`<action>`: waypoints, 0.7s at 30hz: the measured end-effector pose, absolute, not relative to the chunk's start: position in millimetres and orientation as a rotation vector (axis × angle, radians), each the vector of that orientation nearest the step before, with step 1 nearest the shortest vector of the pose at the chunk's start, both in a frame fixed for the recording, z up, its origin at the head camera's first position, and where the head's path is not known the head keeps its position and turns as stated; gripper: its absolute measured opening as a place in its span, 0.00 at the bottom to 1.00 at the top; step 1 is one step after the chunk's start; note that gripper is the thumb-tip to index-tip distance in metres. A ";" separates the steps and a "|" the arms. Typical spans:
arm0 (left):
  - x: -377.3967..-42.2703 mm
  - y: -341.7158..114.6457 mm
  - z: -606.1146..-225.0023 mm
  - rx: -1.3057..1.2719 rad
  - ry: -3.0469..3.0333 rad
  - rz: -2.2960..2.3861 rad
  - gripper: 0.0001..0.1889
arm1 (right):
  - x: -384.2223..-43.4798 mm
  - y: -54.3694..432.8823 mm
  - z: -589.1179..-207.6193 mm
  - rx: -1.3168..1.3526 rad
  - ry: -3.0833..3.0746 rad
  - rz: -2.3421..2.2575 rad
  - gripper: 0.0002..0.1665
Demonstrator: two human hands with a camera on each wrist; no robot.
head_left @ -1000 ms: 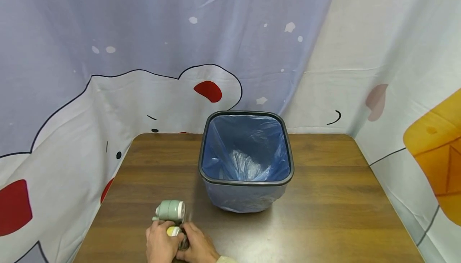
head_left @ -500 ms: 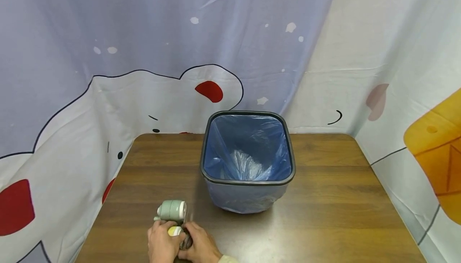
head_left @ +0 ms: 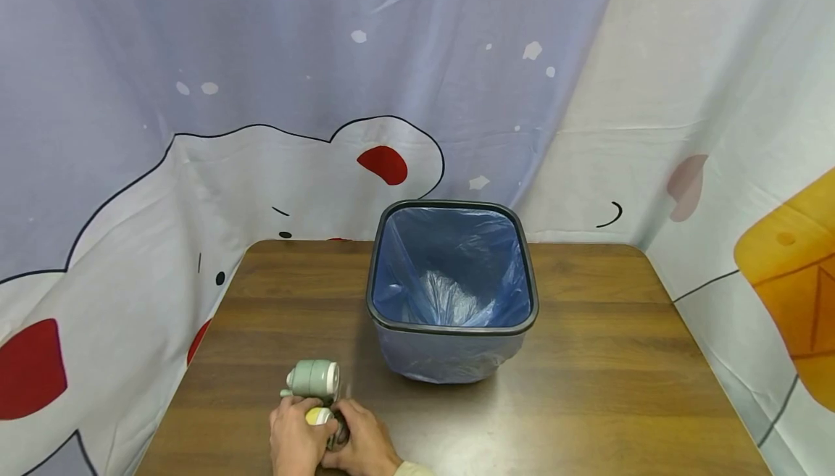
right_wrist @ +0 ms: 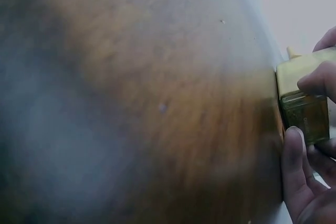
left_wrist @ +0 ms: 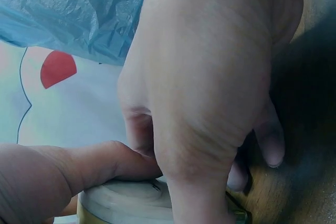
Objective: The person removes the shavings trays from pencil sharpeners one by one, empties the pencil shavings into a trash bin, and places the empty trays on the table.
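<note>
In the head view my left hand [head_left: 293, 436] and right hand [head_left: 362, 440] meet low and left of centre on the table. Between them they grip a small yellow-and-white device [head_left: 317, 416] with a dark see-through box [head_left: 342, 432]. The right wrist view shows this box [right_wrist: 307, 119] under the pale yellow body [right_wrist: 291, 74], with fingers round it. A thumb rests on the device's whitish end [left_wrist: 123, 200] in the left wrist view, where the right hand [left_wrist: 205, 77] covers much of it. Just beyond the hands lies a green cylinder-shaped device [head_left: 312, 378] with a white end.
A bin [head_left: 452, 329] lined with a blue plastic bag stands on the wooden table [head_left: 620, 374], beyond and right of the hands. Printed cloth [head_left: 313, 186] hangs behind the table and along its sides.
Both hands keep their hold on the device in nearly the same place. The whole head view has shifted slightly to the right.
</note>
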State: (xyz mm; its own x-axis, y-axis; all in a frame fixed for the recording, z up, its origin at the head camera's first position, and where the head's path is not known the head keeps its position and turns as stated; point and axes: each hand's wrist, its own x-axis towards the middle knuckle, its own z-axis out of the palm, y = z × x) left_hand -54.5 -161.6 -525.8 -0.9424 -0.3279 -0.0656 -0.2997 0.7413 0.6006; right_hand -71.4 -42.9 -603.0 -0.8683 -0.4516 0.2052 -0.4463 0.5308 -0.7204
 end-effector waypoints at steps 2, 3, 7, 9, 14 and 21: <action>-54.5 -162.2 -525.8 0.514 -2.883 -0.982 0.20 | -71.5 -44.2 -602.7 -0.803 2.743 -1.293 0.30; -54.4 -162.5 -525.6 0.512 -2.881 -0.981 0.20 | -71.6 -44.7 -602.5 -0.806 2.740 -1.296 0.30; -54.5 -162.8 -525.0 0.519 -2.896 -0.991 0.20 | -72.6 -45.2 -602.6 -0.824 2.722 -1.307 0.30; -54.4 -162.7 -524.9 0.518 -2.906 -0.991 0.20 | -72.7 -44.5 -602.6 -0.836 2.708 -1.317 0.30; -53.5 -162.0 -525.1 0.514 -2.913 -0.984 0.21 | -72.8 -42.7 -603.0 -0.900 2.699 -1.316 0.31; -55.0 -161.0 -525.5 0.499 -2.913 -0.979 0.20 | -73.0 -42.6 -601.9 -0.905 2.690 -1.337 0.30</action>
State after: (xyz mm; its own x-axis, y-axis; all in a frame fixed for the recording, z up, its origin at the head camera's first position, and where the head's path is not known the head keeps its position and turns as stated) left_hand -55.0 -161.0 -525.5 -0.9483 -0.3086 -0.0742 -0.2909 0.7511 0.5926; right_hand -73.0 -42.6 -601.9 -0.8336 -0.4965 0.2420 -0.4926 0.4701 -0.7324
